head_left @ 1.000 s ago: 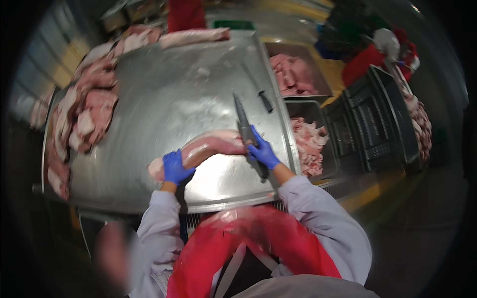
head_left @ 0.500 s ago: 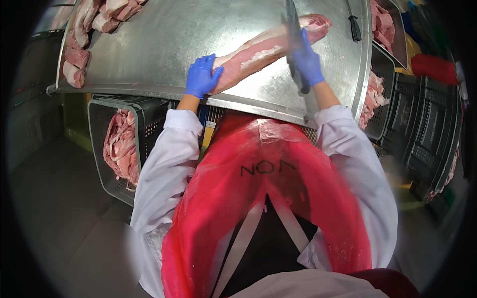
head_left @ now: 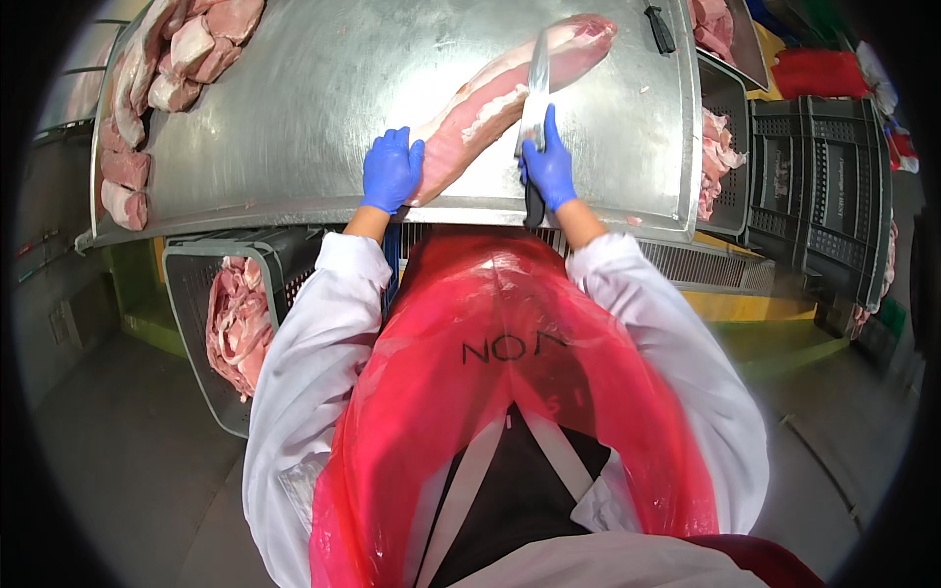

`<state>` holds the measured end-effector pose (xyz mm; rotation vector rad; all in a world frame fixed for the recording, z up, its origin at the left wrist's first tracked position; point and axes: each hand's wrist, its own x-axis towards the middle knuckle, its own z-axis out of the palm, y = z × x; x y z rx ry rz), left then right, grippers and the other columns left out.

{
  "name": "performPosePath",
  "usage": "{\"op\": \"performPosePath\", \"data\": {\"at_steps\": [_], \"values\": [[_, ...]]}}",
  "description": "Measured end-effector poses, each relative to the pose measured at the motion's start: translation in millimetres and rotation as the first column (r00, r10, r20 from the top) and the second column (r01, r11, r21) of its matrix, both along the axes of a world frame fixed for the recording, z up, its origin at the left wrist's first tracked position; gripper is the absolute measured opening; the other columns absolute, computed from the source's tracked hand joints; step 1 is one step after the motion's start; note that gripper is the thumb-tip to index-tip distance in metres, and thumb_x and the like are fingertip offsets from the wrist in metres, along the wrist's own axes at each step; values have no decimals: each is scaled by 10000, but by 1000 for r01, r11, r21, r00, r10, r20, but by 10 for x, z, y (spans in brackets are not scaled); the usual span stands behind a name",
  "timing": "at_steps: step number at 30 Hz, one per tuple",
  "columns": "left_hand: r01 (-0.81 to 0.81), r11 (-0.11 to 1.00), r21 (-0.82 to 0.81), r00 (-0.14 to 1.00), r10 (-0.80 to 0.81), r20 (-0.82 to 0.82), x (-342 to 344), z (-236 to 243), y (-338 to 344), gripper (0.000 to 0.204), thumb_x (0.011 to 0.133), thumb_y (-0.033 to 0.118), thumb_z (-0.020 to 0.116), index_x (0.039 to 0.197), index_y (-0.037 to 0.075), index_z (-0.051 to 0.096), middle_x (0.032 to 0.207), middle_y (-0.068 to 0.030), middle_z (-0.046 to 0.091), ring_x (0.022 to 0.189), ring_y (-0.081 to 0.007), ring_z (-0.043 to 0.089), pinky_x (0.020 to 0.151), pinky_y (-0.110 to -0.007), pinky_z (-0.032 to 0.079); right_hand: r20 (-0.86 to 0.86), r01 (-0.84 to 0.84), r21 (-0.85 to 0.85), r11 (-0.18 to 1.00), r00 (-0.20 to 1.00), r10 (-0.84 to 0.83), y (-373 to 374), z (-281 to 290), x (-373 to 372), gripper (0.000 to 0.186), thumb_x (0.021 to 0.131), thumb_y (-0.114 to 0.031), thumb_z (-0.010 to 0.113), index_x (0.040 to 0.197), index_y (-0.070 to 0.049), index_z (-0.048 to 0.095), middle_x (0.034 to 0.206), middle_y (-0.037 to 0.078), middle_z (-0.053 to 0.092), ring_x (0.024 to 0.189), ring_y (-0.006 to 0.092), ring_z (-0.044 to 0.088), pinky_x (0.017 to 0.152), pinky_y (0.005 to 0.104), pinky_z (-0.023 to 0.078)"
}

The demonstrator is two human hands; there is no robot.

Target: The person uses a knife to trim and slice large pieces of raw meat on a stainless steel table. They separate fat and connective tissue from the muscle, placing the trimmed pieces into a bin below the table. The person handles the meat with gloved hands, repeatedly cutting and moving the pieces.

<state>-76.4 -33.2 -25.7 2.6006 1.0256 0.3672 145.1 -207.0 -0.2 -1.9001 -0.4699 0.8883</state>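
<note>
A long piece of pork loin (head_left: 480,120) lies slantwise on the steel table, its far end to the right. My left hand (head_left: 392,170), in a blue glove, holds the near end, with the thumb against the meat. In my right hand (head_left: 551,169), also gloved in blue, is a knife (head_left: 536,93). Its black handle points toward me and its blade points away, over the loin's middle. My right index finger stretches along the blade. Whether the edge touches the meat, I cannot tell.
The steel table (head_left: 294,127) has a raised rim. Several pork pieces (head_left: 191,49) sit at its left. A black-handled tool (head_left: 660,31) lies far right. Crates holding meat trimmings stand below left (head_left: 181,323) and right (head_left: 730,93); dark crates (head_left: 818,196) stand farther right.
The knife and my right hand have come left and nearer to me, the blade now showing sharply instead of blurred. My left hand stays at the loin's near end. The whole view has shifted slightly.
</note>
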Motion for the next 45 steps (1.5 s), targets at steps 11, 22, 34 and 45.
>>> {"op": "performPosePath", "data": {"at_steps": [11, 22, 34, 45], "values": [[-12, 997, -70, 999, 14, 31, -39, -56, 16, 445, 959, 351, 554, 1204, -18, 603, 1092, -235, 659, 970, -418, 627, 848, -522, 498, -262, -21, 48, 999, 964, 33, -600, 101, -791, 888, 922, 19, 534, 1628, -277, 83, 789, 58, 613, 566, 126, 569, 475, 291, 505], [261, 953, 156, 956, -277, 96, 1576, 470, -271, 370, 838, 317, 680, 1046, 19, 614, 973, -197, 616, 943, -403, 599, 821, -492, 484, 78, -33, 49, 998, 996, 29, -1740, 402, -27, 817, 910, -164, 631, 1615, -218, 221, 1017, 106, 716, 805, 143, 660, 806, 313, 543], [58, 974, -218, 995, -38, 95, 1974, 71, 137, 331, 904, 305, 610, 872, -20, 668, 918, -305, 672, 906, -474, 653, 800, -538, 514, 18, 33, 135, 990, 999, -36, -1516, 431, 546, 795, 925, -91, 586, 1615, -222, 213, 780, 67, 656, 666, 119, 614, 653, 305, 538], [-76, 932, -353, 997, 73, -20, 1819, 159, 294, 298, 835, 307, 698, 845, 12, 737, 832, -227, 712, 780, -346, 708, 731, -422, 544, 229, -293, 107, 950, 937, 263, 32, -4, 942, 704, 992, -295, 558, 1603, -315, 208, 764, 102, 694, 618, 175, 665, 602, 334, 562]]}}
